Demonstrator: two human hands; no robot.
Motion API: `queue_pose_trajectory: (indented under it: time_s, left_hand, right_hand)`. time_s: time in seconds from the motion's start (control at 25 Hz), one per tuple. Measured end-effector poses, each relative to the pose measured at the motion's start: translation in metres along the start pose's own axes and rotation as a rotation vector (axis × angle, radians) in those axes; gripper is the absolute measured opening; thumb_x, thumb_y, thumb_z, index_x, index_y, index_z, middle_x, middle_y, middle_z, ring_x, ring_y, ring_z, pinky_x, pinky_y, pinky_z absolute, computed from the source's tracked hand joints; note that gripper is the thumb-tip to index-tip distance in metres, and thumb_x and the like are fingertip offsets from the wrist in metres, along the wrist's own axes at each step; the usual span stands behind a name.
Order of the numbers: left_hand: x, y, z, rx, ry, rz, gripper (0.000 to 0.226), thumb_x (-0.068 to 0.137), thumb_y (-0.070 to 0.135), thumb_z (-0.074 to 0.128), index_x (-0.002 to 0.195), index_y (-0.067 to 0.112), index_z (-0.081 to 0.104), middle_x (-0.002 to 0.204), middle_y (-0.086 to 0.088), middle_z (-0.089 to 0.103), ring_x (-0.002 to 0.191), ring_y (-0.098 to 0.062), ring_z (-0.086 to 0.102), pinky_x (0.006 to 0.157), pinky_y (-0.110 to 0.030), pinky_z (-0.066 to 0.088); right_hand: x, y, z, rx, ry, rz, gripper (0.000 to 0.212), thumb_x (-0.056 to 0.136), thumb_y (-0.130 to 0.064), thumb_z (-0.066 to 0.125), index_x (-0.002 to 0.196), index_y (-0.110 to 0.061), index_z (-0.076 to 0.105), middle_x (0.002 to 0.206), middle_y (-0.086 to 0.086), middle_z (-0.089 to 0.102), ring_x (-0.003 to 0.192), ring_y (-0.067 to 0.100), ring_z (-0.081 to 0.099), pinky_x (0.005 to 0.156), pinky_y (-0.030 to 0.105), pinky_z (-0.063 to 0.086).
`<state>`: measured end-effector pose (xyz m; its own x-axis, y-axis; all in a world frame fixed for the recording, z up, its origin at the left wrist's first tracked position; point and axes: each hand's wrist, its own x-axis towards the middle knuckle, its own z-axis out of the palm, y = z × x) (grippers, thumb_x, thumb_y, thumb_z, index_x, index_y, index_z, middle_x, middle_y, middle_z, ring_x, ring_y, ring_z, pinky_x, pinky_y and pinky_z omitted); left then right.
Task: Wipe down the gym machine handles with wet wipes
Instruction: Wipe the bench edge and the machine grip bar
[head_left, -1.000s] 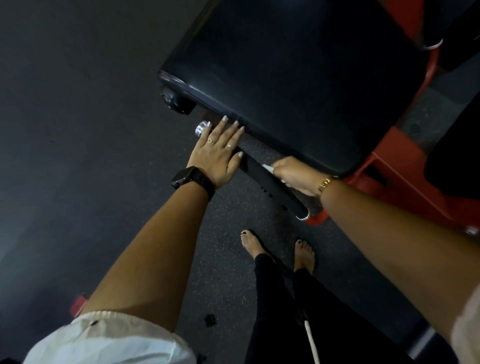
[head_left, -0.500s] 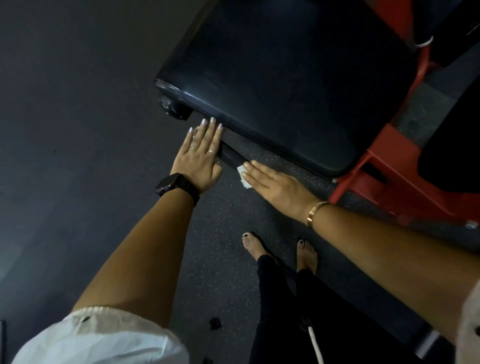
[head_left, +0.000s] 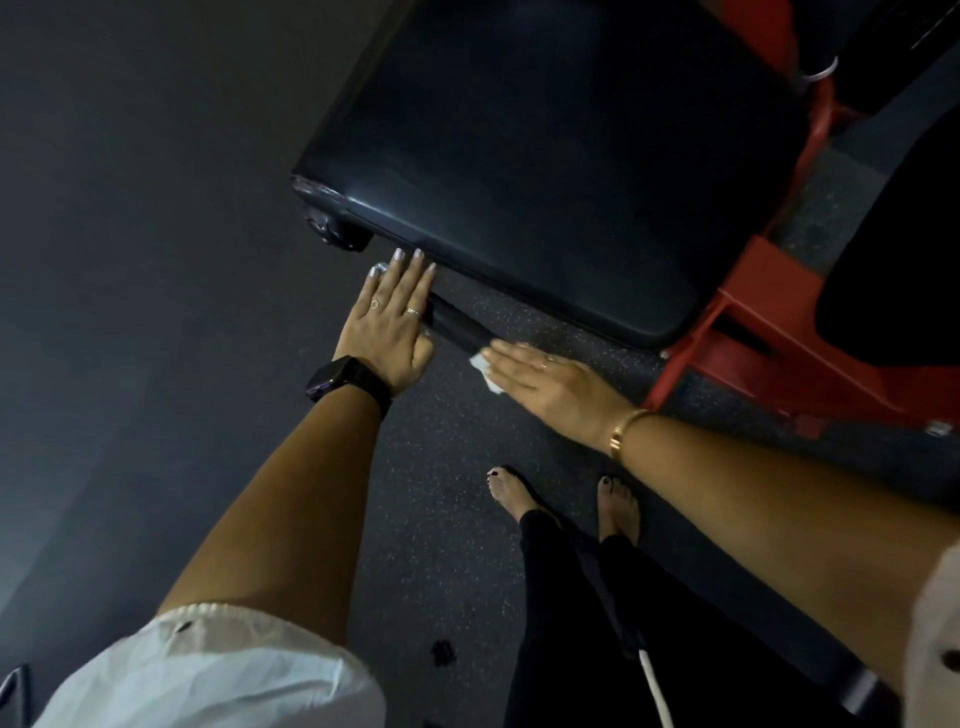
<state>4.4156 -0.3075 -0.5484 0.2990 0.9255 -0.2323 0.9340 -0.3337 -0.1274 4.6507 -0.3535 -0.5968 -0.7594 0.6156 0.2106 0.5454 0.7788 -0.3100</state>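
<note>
The right hand (head_left: 553, 387), fingers now flat rather than curled, has slid the wipe (head_left: 484, 370) up the handle (head_left: 457, 326) toward the flat-fingered, empty left hand (head_left: 387, 326). This pass looks nearly done.

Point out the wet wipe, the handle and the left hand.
wet wipe (head_left: 485, 372): head view, white corner showing.
handle (head_left: 458, 326): head view, bare black stretch.
left hand (head_left: 387, 327): head view, back of hand.

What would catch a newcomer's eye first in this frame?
Two forearms reach to a black handle bar below the big black seat pad, centre frame. The right hand presses a white wipe flat on the bar; the left hand lies flat on its other end. A red frame stands out at right.
</note>
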Motion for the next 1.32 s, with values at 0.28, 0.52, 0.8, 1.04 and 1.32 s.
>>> queue_pose_trajectory:
  time_s: [0.28, 0.52, 0.8, 1.04, 1.32]
  left_hand:
    - [0.002, 0.010, 0.002, -0.014, -0.017, -0.034, 0.073, 0.086, 0.042, 0.005, 0.152, 0.011, 0.009, 0.160, -0.009, 0.002, 0.143, -0.018, -0.014, 0.117, -0.034, -0.014]
    - [-0.003, 0.022, -0.005, 0.015, -0.087, 0.115, 0.081, 0.076, 0.039, 0.010, 0.153, 0.017, 0.005, 0.161, -0.004, 0.003, 0.147, -0.021, -0.006, 0.117, -0.039, -0.014]
    - [-0.003, 0.047, 0.014, -0.041, 0.022, 0.089, 0.067, 0.087, 0.036, 0.015, 0.151, 0.016, 0.022, 0.157, -0.004, 0.024, 0.147, -0.024, 0.003, 0.116, -0.047, -0.012]
    - [-0.010, 0.059, 0.011, -0.047, 0.004, 0.121, 0.074, 0.081, 0.033, 0.021, 0.152, 0.018, 0.016, 0.158, -0.003, 0.021, 0.147, -0.021, -0.001, 0.118, -0.046, -0.008]
    - [-0.017, 0.087, 0.022, -0.008, 0.027, 0.019, 0.075, 0.077, 0.031, 0.027, 0.148, 0.008, 0.029, 0.156, -0.009, 0.026, 0.147, -0.031, 0.009, 0.119, -0.049, 0.001]
  right_hand:
    - [0.066, -0.019, -0.005, 0.136, -0.082, 0.207, 0.058, 0.084, 0.009, 0.032, 0.140, 0.000, 0.041, 0.149, 0.015, 0.037, 0.137, 0.030, 0.036, 0.103, 0.042, 0.044]
    - [-0.041, 0.011, -0.002, -0.001, 0.016, 0.053, 0.077, 0.071, 0.028, 0.047, 0.141, -0.004, 0.042, 0.148, 0.009, 0.040, 0.135, 0.024, 0.040, 0.092, 0.039, 0.053]
    - [0.045, -0.003, 0.000, 0.380, 0.050, 0.466, 0.063, 0.081, 0.016, 0.053, 0.139, -0.009, 0.047, 0.146, 0.013, 0.042, 0.129, 0.035, 0.045, 0.098, 0.047, 0.048]
    - [-0.062, -0.001, 0.010, 0.213, 0.096, 0.265, 0.077, 0.063, 0.029, 0.063, 0.132, -0.005, 0.054, 0.140, 0.013, 0.049, 0.124, 0.029, 0.053, 0.092, 0.041, 0.053]
    - [0.009, -0.011, 0.008, 0.533, 0.163, 0.683, 0.055, 0.087, 0.008, 0.053, 0.138, -0.013, 0.049, 0.144, 0.006, 0.045, 0.129, 0.022, 0.048, 0.107, 0.030, 0.039]
